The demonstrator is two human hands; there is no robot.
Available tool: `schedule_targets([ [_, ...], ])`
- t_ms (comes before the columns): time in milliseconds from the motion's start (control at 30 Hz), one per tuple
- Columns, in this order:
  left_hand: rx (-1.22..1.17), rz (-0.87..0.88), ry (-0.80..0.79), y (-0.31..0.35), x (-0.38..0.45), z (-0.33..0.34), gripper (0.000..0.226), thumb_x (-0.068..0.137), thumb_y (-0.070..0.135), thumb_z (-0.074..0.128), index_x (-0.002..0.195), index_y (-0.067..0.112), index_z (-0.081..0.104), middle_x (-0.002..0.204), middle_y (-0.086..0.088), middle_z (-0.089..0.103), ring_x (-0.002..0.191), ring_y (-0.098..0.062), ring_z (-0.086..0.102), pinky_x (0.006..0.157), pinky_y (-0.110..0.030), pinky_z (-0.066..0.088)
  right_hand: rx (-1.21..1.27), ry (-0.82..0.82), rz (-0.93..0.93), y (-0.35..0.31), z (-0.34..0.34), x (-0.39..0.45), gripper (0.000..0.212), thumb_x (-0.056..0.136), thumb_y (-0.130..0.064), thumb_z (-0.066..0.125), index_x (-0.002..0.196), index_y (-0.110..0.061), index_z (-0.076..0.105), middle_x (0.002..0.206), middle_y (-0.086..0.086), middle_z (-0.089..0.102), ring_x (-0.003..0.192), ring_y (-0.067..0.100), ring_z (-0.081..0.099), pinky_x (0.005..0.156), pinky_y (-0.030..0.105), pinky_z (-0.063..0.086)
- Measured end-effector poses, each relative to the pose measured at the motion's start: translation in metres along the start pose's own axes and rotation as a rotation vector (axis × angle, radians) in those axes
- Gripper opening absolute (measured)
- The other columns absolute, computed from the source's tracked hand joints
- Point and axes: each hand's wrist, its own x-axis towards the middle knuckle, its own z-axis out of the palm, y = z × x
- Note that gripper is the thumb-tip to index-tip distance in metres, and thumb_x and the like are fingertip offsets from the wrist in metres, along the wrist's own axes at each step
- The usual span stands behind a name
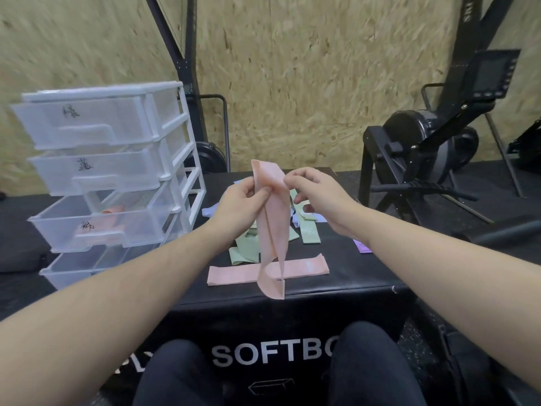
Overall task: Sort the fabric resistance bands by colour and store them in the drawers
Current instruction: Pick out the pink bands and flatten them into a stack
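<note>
A pink fabric band (273, 227) hangs above the black soft box (351, 276). My left hand (240, 203) grips it near its top, and my right hand (314, 190) pinches its upper right edge. Flat on the box below lies a second pink band (304, 269). Green bands (244, 244) and pale lilac bands (208, 211) are piled behind it, and a purple band (362, 247) peeks out under my right forearm. At the left stands a white drawer unit (175, 136) with clear drawers pulled out. Its third drawer (58, 227) holds a pink band (112, 210).
A black rowing machine (424, 148) with a monitor stands at the right on the dark floor. A black frame leans against the chipboard wall behind the drawers. My knees are at the bottom, against the box front.
</note>
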Motion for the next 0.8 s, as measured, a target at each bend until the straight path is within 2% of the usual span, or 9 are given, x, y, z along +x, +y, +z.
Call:
schedule_targets([
  [100,0.009,-0.01,-0.044,0.007,-0.018,-0.006,0.014,0.099,0.026,0.058,0.103,0.036,0.066,0.096,0.004,0.077,0.093,-0.014,0.073,0.083,-0.037,0.057,0.027,0.006,-0.009,0.002,0.0,-0.013,0.007,0.091,-0.032,0.068,0.087,-0.027,0.069,0.088,-0.015,0.069,0.068,0.003,0.057,0.069,0.025,0.044],
  [267,0.008,-0.047,-0.19,0.015,-0.05,-0.015,0.023,0.101,0.017,0.055,0.121,0.027,0.06,0.078,0.006,0.075,0.073,-0.006,0.07,0.064,-0.021,0.052,0.023,-0.028,-0.031,0.0,0.0,-0.033,0.009,0.09,-0.024,0.068,0.081,-0.024,0.066,0.081,-0.014,0.067,0.076,0.007,0.058,0.072,0.029,0.043],
  [400,-0.08,-0.076,-0.267,0.023,-0.068,-0.016,0.031,0.1,0.016,0.056,0.122,0.037,0.058,0.094,0.006,0.077,0.09,-0.009,0.073,0.073,-0.022,0.054,-0.033,-0.106,-0.029,-0.003,0.001,-0.047,0.009,0.09,-0.018,0.065,0.082,-0.021,0.062,0.081,-0.007,0.07,0.078,0.011,0.063,0.074,0.03,0.045],
  [567,-0.156,-0.155,-0.238,0.036,-0.075,-0.014,0.028,0.099,0.048,0.053,0.122,0.036,0.065,0.108,0.007,0.075,0.094,-0.009,0.072,0.075,-0.024,0.053,-0.115,-0.12,-0.021,-0.005,0.003,-0.055,0.002,0.087,-0.02,0.064,0.085,-0.018,0.064,0.081,-0.006,0.07,0.075,0.008,0.066,0.079,0.031,0.049],
  [733,-0.168,-0.2,-0.107,0.04,-0.064,-0.014,0.028,0.101,0.04,0.052,0.114,0.023,0.071,0.109,-0.002,0.076,0.089,-0.014,0.071,0.068,-0.024,0.056,-0.155,-0.111,-0.008,-0.007,0.003,-0.054,0.005,0.087,-0.023,0.065,0.086,-0.018,0.065,0.079,-0.008,0.069,0.072,0.007,0.064,0.078,0.029,0.049],
  [800,-0.165,-0.2,-0.093,0.042,-0.059,-0.014,0.025,0.102,0.036,0.053,0.113,0.022,0.071,0.108,-0.004,0.076,0.087,-0.015,0.07,0.072,-0.028,0.058,-0.151,-0.091,0.002,-0.005,0.003,-0.051,0.007,0.088,-0.026,0.066,0.088,-0.019,0.066,0.079,-0.01,0.07,0.072,0.006,0.064,0.077,0.03,0.049],
])
